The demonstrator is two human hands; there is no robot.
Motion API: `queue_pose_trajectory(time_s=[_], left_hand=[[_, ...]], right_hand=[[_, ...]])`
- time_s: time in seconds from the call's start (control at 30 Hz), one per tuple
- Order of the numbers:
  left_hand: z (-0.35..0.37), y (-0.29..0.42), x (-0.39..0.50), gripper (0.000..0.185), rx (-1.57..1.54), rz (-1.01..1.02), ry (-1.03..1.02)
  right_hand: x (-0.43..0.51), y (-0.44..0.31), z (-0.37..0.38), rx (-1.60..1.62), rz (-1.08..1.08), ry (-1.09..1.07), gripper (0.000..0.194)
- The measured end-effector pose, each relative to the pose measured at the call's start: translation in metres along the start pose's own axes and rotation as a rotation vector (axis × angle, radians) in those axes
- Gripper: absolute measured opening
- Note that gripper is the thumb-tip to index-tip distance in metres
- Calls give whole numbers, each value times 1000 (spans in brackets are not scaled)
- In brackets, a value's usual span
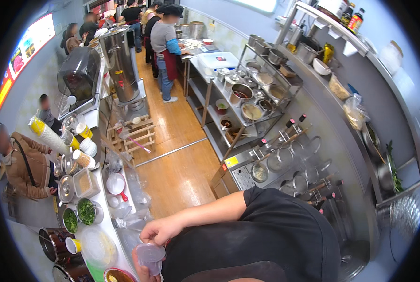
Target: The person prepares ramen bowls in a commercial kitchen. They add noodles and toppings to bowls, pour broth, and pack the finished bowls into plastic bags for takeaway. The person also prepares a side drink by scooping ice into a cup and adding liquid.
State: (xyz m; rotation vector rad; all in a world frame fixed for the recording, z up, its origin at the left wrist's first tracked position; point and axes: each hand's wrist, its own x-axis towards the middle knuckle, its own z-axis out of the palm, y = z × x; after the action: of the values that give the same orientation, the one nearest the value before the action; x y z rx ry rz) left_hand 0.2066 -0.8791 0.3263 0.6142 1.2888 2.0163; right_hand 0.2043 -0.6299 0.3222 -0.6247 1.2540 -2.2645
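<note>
My left hand (143, 269) holds small clear plastic pieces from below: a round lid (150, 251) on top and another round piece, a lid or shallow cup (154, 268), under it. My right hand (162, 230) reaches in from above, its curled fingers at the upper rim of the round lid. Both hands are close to my dark clothing, beside the white counter (106, 208). On that counter, near my left hand, is a bowl of brown broth (119, 275), cut off by the picture's edge. A wide clear plastic container (98, 246) stands behind it.
Metal pots of chopped greens (86, 212), a yellow paper cup (73, 245) and a stack of cups (51, 135) line the counter. Noodle strainers (280, 158) hang over a cooker at right. A co-worker (166, 46) stands in the aisle; a person (26, 169) is across the counter.
</note>
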Motion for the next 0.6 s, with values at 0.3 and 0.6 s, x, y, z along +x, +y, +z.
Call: queue_pose_trajectory(time_s=[0.3, 0.6], left_hand=[[30, -21, 35, 55, 23, -43, 469], [29, -19, 46, 42, -87, -33, 613]], right_hand=[[10, -15, -49, -84, 194, 84, 8], [0, -22, -59, -81, 275, 102, 24]])
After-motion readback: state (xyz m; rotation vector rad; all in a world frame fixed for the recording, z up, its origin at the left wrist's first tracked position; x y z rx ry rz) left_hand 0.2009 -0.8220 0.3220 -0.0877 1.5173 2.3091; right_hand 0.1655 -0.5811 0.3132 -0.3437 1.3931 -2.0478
